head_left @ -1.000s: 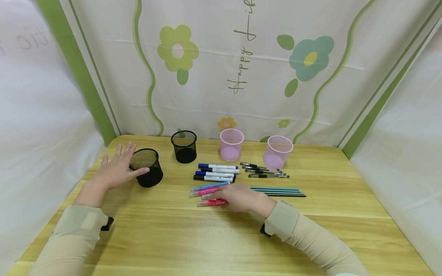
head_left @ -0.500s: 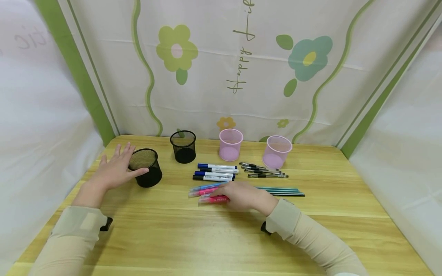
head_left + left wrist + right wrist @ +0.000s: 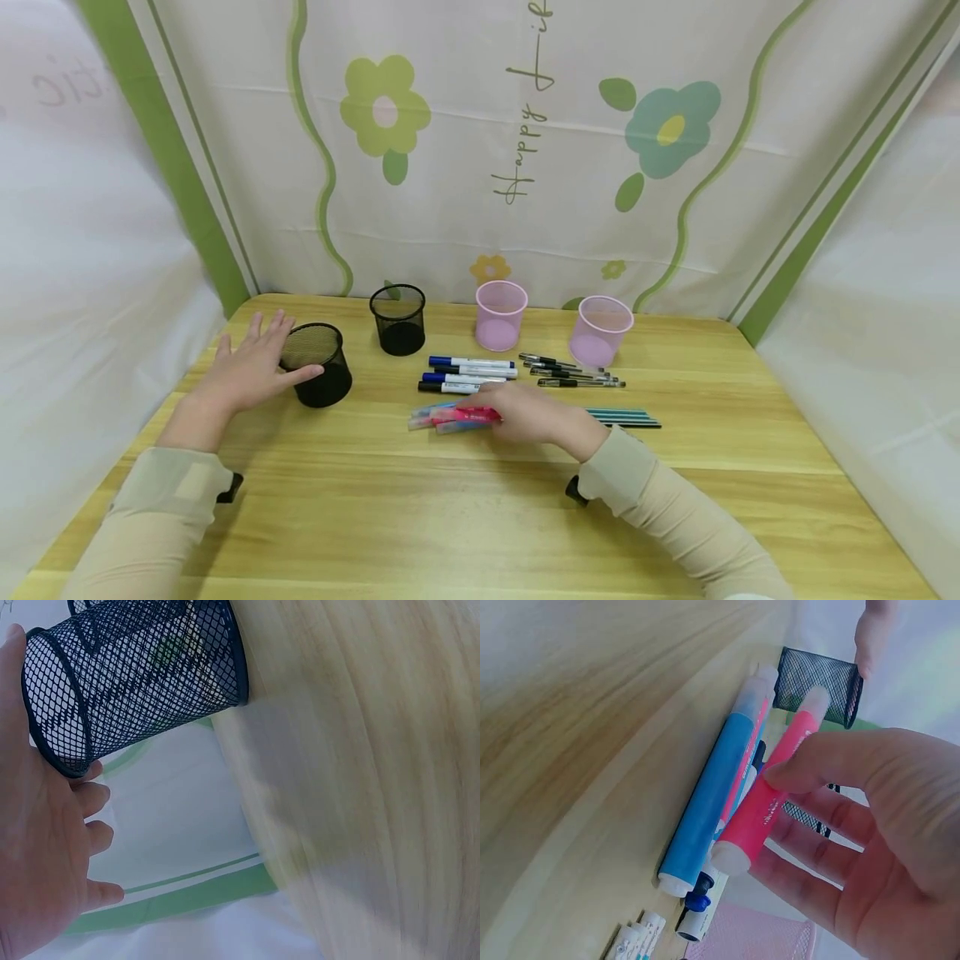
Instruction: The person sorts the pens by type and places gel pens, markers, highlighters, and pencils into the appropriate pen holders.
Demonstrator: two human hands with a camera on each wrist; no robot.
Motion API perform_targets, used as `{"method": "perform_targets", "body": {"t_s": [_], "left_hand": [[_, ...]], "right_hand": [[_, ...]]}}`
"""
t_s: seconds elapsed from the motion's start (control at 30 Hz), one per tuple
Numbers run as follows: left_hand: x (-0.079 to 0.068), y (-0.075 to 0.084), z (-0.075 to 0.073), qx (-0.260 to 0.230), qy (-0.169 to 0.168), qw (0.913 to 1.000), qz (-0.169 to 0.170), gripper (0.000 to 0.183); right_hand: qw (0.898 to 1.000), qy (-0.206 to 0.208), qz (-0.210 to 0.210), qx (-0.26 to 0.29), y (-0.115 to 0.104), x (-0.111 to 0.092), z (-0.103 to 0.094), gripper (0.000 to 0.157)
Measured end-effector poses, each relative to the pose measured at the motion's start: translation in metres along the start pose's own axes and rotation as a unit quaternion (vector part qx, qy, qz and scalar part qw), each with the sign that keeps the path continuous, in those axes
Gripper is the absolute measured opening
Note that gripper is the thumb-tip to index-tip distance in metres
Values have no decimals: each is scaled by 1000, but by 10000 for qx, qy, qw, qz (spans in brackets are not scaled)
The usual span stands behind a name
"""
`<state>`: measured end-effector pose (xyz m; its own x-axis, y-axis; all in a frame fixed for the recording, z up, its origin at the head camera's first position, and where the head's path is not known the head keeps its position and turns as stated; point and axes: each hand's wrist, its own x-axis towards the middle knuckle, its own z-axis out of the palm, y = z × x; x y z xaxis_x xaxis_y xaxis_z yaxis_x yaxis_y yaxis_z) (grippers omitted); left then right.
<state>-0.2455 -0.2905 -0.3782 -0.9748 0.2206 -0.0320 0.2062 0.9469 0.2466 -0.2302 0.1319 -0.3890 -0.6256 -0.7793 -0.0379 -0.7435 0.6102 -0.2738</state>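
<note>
My left hand [image 3: 251, 367] rests at the rim of a black mesh pen holder [image 3: 326, 382], with fingers spread and the thumb across its near side. In the left wrist view the holder [image 3: 142, 675] stands upright on the wooden table, with nothing seen inside. My right hand [image 3: 528, 417] pinches a pink highlighter [image 3: 761, 814] between thumb and fingers, raised just over the other highlighters. Under it lie a blue highlighter [image 3: 709, 802] and, partly hidden behind that, more pink and blue ones.
Whiteboard markers [image 3: 468, 363] lie just behind the highlighters. Gel pens [image 3: 577, 382] and green pencils [image 3: 622, 416] are to the right. A second black mesh holder [image 3: 398, 321] and two pink ones, left [image 3: 501, 321] and right [image 3: 600, 335], line the back by a printed curtain [image 3: 450, 208].
My right hand has picked up the nearest pink highlighter and moved it slightly back over the others. My left hand has stayed at the black holder.
</note>
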Motion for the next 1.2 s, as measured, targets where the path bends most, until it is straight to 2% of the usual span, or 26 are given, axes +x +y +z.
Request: {"method": "perform_targets", "body": {"t_s": [0.27, 0.6, 0.93, 1.2], "left_hand": [[0, 2, 0, 8, -46, 10000, -14, 114], [-1, 1, 0, -59, -34, 10000, 2, 113], [1, 1, 2, -205, -11, 9998, -22, 112], [0, -1, 4, -301, 24, 9995, -44, 111]], "right_hand": [[9992, 376, -166, 20, 5, 9, -3, 54], [9963, 715, 76, 468, 6, 19, -7, 54], [9823, 1414, -65, 1231, 10, 29, -4, 55], [9758, 1697, 40, 1378, 2, 45, -4, 57]]}}
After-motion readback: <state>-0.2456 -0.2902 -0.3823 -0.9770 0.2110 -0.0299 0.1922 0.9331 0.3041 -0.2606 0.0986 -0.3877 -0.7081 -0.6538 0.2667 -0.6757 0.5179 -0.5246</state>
